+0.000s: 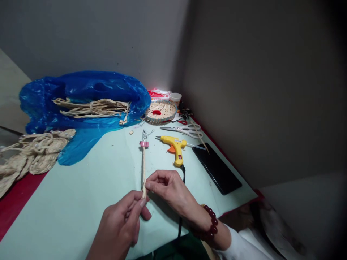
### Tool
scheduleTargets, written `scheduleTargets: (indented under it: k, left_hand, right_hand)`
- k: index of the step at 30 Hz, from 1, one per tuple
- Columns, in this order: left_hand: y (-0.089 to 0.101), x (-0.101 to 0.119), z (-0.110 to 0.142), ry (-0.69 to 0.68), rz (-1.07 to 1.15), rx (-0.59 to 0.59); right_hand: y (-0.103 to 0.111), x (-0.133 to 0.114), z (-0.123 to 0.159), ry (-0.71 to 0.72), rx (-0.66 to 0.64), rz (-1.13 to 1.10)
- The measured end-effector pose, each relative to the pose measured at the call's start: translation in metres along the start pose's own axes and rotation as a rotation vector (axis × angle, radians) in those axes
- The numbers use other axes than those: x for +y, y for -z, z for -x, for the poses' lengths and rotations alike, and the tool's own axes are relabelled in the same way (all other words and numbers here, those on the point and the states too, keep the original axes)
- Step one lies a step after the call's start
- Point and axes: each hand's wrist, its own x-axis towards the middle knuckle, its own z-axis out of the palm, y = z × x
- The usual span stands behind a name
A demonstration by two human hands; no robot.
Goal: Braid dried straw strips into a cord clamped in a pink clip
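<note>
A thin braided straw cord [144, 164] lies stretched along the pale green table [89, 187], with a pink binder clip [144, 144] holding its far end. My left hand [121, 224] pinches the near end of the cord between thumb and fingers. My right hand [168, 189], with a red bead bracelet at the wrist, pinches the same end from the right. Both hands meet at the cord's near tip.
A yellow glue gun [175, 145] lies right of the cord, its black cable running past my right hand. Scissors [187, 130], a black phone [217, 168], a woven tray [161, 110], a blue plastic bag [81, 101] with straw bundles, and woven straw pieces [32, 151] surround the work area.
</note>
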Motion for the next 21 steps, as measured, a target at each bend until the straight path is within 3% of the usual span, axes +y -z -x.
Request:
scheduleTargets:
  k: [4,14,21]
  left_hand:
    - [0.012,0.002,-0.004,0.045,0.129,-0.053]
    - [0.026,0.006,-0.012,-0.001,-0.010,-0.106]
    - [0.031,0.005,-0.030,-0.015,0.116,-0.216]
  right_hand:
    - [0.001,0.000,0.002,0.012,-0.003,0.058]
    - [0.002,-0.003,0.002,-0.018,-0.005,0.127]
    - [0.002,-0.003,0.002,-0.014,-0.001,0.119]
